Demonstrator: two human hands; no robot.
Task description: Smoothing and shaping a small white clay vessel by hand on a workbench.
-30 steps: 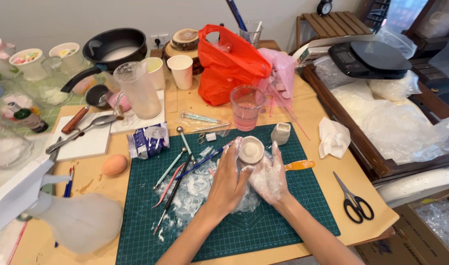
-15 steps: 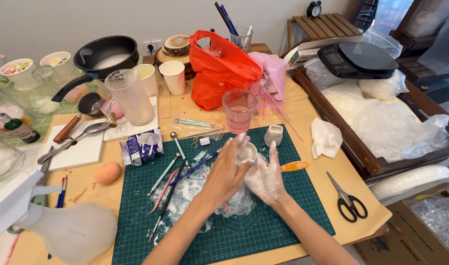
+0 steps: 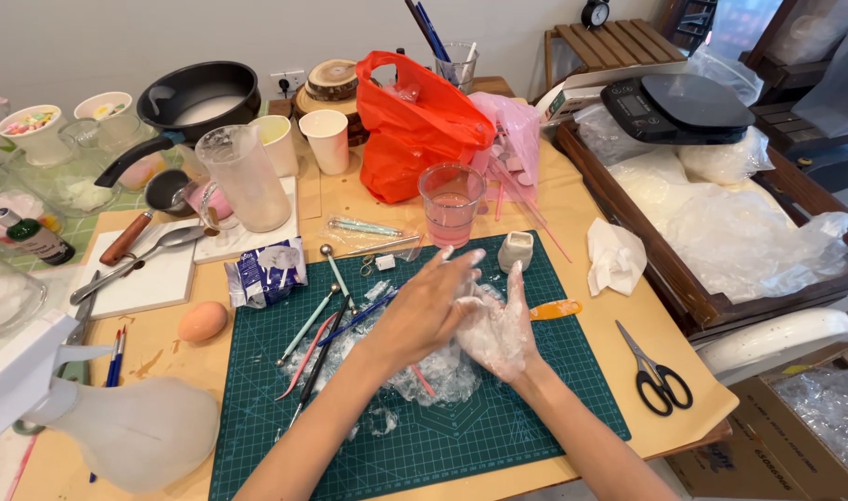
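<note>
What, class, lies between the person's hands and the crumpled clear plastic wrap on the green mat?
Nothing visible. The left hand and white-coated right hand press together directly above the plastic wrap on the green mat.

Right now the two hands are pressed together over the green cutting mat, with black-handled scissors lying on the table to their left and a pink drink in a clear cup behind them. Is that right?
Not quite. The black-handled scissors lie to the right of the hands, not the left, as the head view shows. The rest holds: the left hand and right hand are pressed together over the green cutting mat, with the clear cup of pink drink behind them.
</note>
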